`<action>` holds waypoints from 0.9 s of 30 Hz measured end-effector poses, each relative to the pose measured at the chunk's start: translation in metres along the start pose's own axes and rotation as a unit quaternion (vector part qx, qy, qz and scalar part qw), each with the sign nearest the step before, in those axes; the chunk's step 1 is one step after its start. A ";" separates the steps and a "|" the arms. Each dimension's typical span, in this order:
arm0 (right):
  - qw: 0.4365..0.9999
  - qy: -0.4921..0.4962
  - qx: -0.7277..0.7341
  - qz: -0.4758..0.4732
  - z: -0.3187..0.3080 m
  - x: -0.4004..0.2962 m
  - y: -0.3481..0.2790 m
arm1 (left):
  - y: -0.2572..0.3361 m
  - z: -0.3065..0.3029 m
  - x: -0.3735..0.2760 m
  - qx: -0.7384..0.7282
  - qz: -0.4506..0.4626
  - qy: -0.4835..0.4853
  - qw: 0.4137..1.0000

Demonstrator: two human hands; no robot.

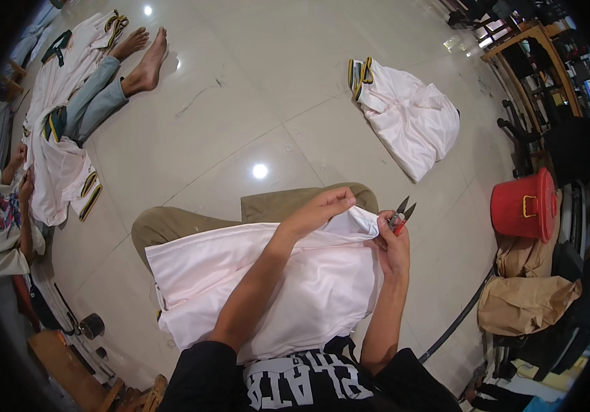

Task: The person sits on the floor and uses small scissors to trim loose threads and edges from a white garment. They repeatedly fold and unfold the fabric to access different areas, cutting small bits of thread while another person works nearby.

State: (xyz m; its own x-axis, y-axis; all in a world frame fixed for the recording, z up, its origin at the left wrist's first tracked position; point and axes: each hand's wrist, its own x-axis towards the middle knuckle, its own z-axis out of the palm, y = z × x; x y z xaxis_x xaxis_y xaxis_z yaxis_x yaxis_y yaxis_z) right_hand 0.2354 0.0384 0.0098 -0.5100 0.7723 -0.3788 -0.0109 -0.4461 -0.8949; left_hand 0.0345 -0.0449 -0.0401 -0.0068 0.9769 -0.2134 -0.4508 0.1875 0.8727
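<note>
A white satiny garment (320,288) lies across my lap, its upper edge raised between my two hands. My left hand (320,208) grips that edge near its middle. At the garment's right corner, my right hand (393,242) pinches the cloth between thumb and fingers and also holds small thread snips (403,216) with dark blades and a red part. The snips' blades point up and away from the cloth, apart at the tips. Part of the fingers of my right hand is hidden behind the fabric and snips.
Another white garment (408,113) with striped trim lies folded on the tiled floor. At the left, a seated person (4,221) handles more white garments (55,154). A red lidded bucket (521,206), brown paper bags (526,304) and a wooden-framed shelf (537,67) stand at the right.
</note>
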 end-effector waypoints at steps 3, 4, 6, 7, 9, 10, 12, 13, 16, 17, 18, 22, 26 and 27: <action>0.991 0.035 -0.129 -0.019 0.007 -0.005 -0.009 | 0.001 0.002 0.000 -0.004 0.027 0.023 0.999; 0.981 0.051 -0.187 -0.028 0.010 -0.009 -0.015 | 0.001 0.003 0.000 -0.017 0.042 0.020 0.999; 0.947 0.065 -0.311 -0.050 0.015 -0.017 -0.030 | 0.006 0.006 -0.001 -0.043 0.071 0.012 0.996; 0.923 0.073 -0.372 -0.061 0.016 -0.020 -0.037 | 0.010 0.007 -0.002 -0.066 0.064 -0.009 0.996; 0.937 0.055 -0.332 -0.094 0.017 -0.027 -0.045 | 0.019 0.008 -0.005 -0.112 0.050 -0.050 0.991; 0.943 0.046 -0.312 -0.111 0.017 -0.030 -0.049 | 0.020 0.008 -0.005 -0.111 0.055 -0.054 0.991; 0.943 0.033 -0.321 -0.077 0.012 -0.036 -0.060 | 0.022 0.008 -0.006 -0.111 0.066 -0.062 0.990; 0.943 0.027 -0.325 -0.060 0.010 -0.037 -0.063 | 0.023 0.007 -0.006 -0.115 0.067 -0.066 0.989; 0.948 -0.006 -0.313 -0.060 0.009 -0.038 -0.066 | 0.023 0.007 -0.007 -0.122 0.066 -0.074 0.988; 0.946 -0.009 -0.321 -0.052 0.010 -0.039 -0.068 | 0.021 0.007 -0.006 -0.122 0.063 -0.074 0.988; 0.944 -0.012 -0.328 -0.044 0.012 -0.038 -0.071 | 0.021 0.007 -0.006 -0.121 0.061 -0.074 0.988; 0.947 0.002 -0.319 -0.030 0.016 -0.033 -0.071 | 0.025 0.007 -0.007 -0.103 0.059 -0.077 0.990; 0.941 0.003 -0.337 -0.038 0.019 -0.035 -0.074 | 0.022 0.006 -0.008 -0.103 0.058 -0.074 0.990; 0.938 0.000 -0.344 -0.042 0.019 -0.035 -0.075 | 0.022 0.006 -0.007 -0.103 0.058 -0.078 0.990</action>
State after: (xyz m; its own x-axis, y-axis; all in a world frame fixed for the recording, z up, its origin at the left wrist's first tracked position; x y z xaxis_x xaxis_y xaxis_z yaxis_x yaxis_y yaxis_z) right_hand 0.2375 0.0354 0.0945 -0.5328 0.7913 -0.2999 0.5065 0.0142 -0.8621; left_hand 0.0303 -0.0470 -0.0162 0.0602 0.9977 -0.0323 -0.6280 0.0630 0.7756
